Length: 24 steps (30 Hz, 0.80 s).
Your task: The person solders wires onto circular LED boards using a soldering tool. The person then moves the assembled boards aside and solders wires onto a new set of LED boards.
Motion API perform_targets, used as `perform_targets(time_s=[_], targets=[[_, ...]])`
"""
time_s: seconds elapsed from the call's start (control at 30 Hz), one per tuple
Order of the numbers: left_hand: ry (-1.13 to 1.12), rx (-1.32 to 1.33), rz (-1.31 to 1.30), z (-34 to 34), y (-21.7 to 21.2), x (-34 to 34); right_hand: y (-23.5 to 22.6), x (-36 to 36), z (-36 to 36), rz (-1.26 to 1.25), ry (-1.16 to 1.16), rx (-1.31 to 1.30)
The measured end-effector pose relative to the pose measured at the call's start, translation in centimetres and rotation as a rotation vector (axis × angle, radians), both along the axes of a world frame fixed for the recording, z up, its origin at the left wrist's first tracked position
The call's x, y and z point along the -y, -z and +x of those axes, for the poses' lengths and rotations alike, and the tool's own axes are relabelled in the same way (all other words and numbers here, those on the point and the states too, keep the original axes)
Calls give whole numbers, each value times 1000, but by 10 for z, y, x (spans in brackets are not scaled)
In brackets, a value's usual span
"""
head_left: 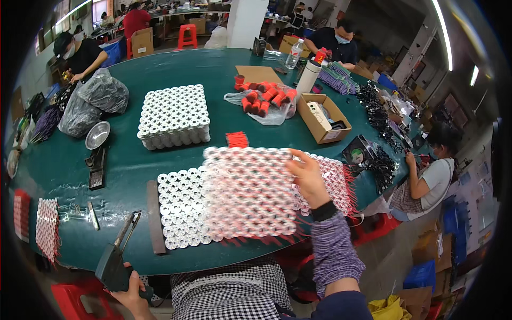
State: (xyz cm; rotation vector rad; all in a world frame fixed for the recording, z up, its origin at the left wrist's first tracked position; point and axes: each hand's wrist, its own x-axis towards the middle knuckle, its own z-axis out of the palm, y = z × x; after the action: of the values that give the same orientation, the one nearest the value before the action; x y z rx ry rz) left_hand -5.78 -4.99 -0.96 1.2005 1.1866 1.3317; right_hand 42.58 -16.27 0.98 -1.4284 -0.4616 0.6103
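Note:
My left hand, at the lower left, is wrapped round the grip of a dark green soldering gun, its thin metal tip pointing up and away. With my right hand I grip the right edge of a panel of white ring-shaped pieces, blurred by motion, with red wires hanging along its lower edge. Behind it, partly covered, lies another white panel against a dark flat bar. To the right, a panel with red wires lies partly hidden by my hand. A red wire bundle sits just beyond.
On the green table stand a stack of white panels, red wire bundles on plastic, an open cardboard box and a flask. A metal bowl and wired panels lie left. Several people work around.

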Motion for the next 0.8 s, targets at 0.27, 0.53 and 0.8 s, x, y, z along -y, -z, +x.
perform_targets(time_s=[0.27, 0.53, 0.8], targets=[[70, 35, -10, 17, 0, 0, 15, 168, 138, 28, 223, 71], [97, 8, -81, 37, -12, 6, -34, 113, 77, -474, 39, 982], [136, -22, 1, 41, -19, 14, 19, -99, 23, -366, -187, 1486]])
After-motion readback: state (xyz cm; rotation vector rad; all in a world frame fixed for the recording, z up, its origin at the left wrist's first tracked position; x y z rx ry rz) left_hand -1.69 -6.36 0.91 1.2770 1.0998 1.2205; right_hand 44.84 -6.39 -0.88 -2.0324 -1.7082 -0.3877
